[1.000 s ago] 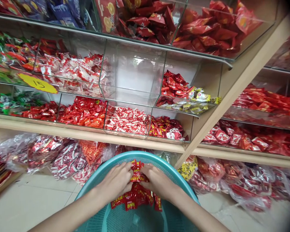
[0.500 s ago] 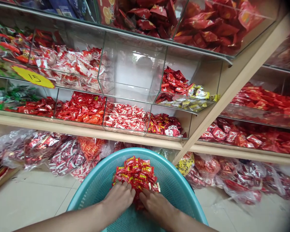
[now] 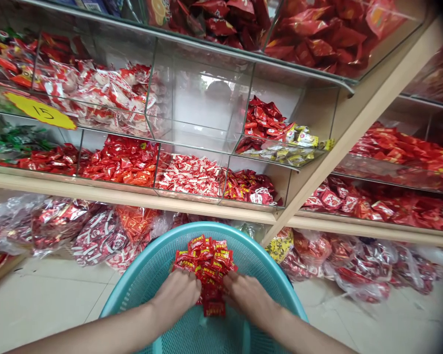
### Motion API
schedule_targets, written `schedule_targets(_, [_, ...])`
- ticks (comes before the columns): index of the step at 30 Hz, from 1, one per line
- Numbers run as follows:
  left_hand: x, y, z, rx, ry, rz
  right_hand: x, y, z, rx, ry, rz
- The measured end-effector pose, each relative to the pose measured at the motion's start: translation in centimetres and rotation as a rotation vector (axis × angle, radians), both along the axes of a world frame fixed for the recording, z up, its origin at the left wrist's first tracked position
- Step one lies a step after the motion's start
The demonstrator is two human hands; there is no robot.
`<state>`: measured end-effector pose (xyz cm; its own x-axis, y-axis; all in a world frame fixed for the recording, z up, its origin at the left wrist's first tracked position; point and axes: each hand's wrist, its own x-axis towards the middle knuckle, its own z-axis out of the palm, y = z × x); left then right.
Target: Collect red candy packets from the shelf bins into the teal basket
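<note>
A teal mesh basket point(image 3: 143, 280) sits low in front of me. Inside it lies a pile of small red sweet packets point(image 3: 205, 260) with yellow print. My left hand point(image 3: 177, 295) and my right hand point(image 3: 247, 297) are both in the basket, knuckles up, fingers curled under the near edge of the pile from either side. The fingertips are hidden under the packets. A few packets hang down between the two hands.
Clear acrylic bins point(image 3: 199, 108) on a wooden shelf point(image 3: 133, 196) hold red, white and green wrapped sweets; one middle bin has nothing in it. A yellow tag marked 15 point(image 3: 40, 112) sticks out at left. Plastic bags of sweets point(image 3: 96, 236) lie on the tiled floor.
The hands moved from the top of the pile to its near side and dug under it; the pile now lies spread toward the basket's far side.
</note>
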<state>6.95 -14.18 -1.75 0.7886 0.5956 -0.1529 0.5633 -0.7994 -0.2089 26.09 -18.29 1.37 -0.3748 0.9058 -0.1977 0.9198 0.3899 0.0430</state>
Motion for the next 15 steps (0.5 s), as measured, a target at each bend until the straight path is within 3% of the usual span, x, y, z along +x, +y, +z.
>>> schedule_targets(3, [-0.3,0.8,2.0,-0.036,-0.076,0.042,1.8,0.3,1.7,-0.022,-0.071,-0.096])
schedule_targets(7, [-0.4,2.0,4.6,-0.097,-0.093,0.116,2.8,0.4,1.3,-0.099,-0.105,-0.155])
schedule_targets(12, [-0.9,3.6,5.4,-0.033,-0.135,0.149,2.6,0.6,0.0,-0.15,-0.078,-0.164])
schedule_targets(15, [-1.7,5.2,5.8,0.043,-0.277,0.172,2.8,0.4,-0.4,-0.151,-0.068,-0.163])
